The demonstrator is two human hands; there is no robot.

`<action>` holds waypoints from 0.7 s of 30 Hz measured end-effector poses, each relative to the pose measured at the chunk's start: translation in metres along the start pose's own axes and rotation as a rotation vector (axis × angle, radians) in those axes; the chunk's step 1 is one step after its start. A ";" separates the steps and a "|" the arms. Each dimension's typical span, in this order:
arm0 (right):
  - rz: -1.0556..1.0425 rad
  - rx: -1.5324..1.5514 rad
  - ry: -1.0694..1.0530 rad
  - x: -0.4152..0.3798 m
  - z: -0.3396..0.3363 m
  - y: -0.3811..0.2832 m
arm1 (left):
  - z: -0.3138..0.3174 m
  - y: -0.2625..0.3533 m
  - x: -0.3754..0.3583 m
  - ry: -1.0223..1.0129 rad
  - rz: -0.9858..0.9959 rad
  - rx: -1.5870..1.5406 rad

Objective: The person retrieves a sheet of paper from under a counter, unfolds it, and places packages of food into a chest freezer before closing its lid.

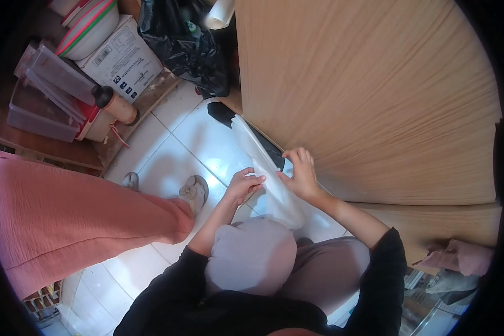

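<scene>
A long, narrow white plastic sheet (271, 187), thin and folded or bunched lengthwise, slants over the floor in front of my knees. My left hand (245, 186) is at its left edge, with the thumb and fingers closed on it. On the other side is my right hand (301, 175); its thumb touches the sheet while the curved fingers stand apart from the thumb. Behind the sheet, a black item (263, 143) lies along the base of the wooden panel, partly covered.
A wood-grain panel (364, 101) rises close on the right. Another person in a pink garment (89, 224) stands at left. Beyond are a low shelf with plastic containers (45, 112), a brown bottle (116, 105), a carton (126, 61) and a black plastic bag (187, 47).
</scene>
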State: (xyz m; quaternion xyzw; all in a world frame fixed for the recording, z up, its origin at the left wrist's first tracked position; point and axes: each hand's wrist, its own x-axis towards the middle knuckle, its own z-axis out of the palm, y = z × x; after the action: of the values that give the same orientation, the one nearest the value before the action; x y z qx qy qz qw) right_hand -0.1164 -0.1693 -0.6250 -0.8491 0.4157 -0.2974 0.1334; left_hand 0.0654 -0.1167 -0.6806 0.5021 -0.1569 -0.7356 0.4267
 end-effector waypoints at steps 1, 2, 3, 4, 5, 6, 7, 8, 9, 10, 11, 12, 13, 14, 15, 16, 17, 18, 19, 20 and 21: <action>-0.058 -0.077 -0.017 0.003 -0.005 -0.005 | 0.000 0.001 0.000 -0.015 0.012 0.007; 0.054 0.066 -0.129 0.001 0.001 -0.007 | 0.001 0.000 0.000 -0.025 0.011 -0.019; 0.166 0.210 -0.241 -0.003 0.009 -0.012 | 0.008 0.000 -0.003 -0.034 0.010 -0.045; 0.280 0.353 -0.353 -0.007 0.013 -0.014 | 0.011 0.001 -0.005 -0.044 0.008 -0.072; 0.355 0.545 -0.482 -0.007 0.014 -0.010 | 0.009 -0.001 -0.004 -0.053 0.015 -0.078; 0.404 0.463 -0.499 -0.007 0.015 -0.004 | 0.005 -0.003 -0.002 -0.062 0.019 -0.084; 0.455 0.379 -0.512 -0.005 0.013 0.003 | 0.001 -0.005 0.000 -0.074 0.022 -0.088; 0.503 0.291 -0.524 -0.003 0.011 0.014 | -0.006 -0.005 0.002 -0.042 0.045 -0.034; 0.559 0.313 -0.420 0.003 0.001 0.019 | -0.018 -0.001 0.000 -0.011 0.069 0.016; 0.501 0.271 -0.403 0.007 -0.015 0.015 | -0.032 0.004 -0.003 0.023 0.092 0.065; 0.442 0.230 -0.384 0.014 -0.038 0.006 | -0.063 -0.010 0.009 0.155 0.131 0.241; 0.378 0.189 -0.364 0.023 -0.061 -0.005 | -0.097 -0.031 0.023 0.289 0.173 0.417; 0.288 0.192 -0.287 0.030 -0.082 -0.017 | -0.111 -0.041 0.023 0.341 0.212 0.395; 0.200 0.195 -0.214 0.034 -0.105 -0.032 | -0.124 -0.052 0.021 0.394 0.246 0.372; 0.225 0.134 -0.128 0.040 -0.134 -0.053 | -0.145 -0.074 0.028 0.475 0.265 0.448; 0.252 0.075 -0.040 0.046 -0.162 -0.074 | -0.170 -0.096 0.040 0.557 0.283 0.529; 0.328 -0.014 0.014 0.048 -0.189 -0.089 | -0.182 -0.109 0.046 0.637 0.299 0.611; 0.473 -0.031 0.134 0.047 -0.210 -0.103 | -0.181 -0.110 0.045 0.683 0.308 0.703; 0.464 -0.048 0.323 0.042 -0.224 -0.105 | -0.175 -0.106 0.042 0.729 0.320 0.794; 0.449 -0.064 0.513 0.036 -0.239 -0.103 | -0.168 -0.100 0.038 0.774 0.334 0.883; 0.470 -0.144 0.590 0.024 -0.257 -0.099 | -0.156 -0.089 0.032 0.762 0.333 0.912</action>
State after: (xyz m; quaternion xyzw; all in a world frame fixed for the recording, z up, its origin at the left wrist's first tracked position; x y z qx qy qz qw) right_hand -0.2013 -0.1216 -0.3659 -0.6157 0.6395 -0.4601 0.0125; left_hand 0.1553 -0.0591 -0.8282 0.8304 -0.3685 -0.2868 0.3040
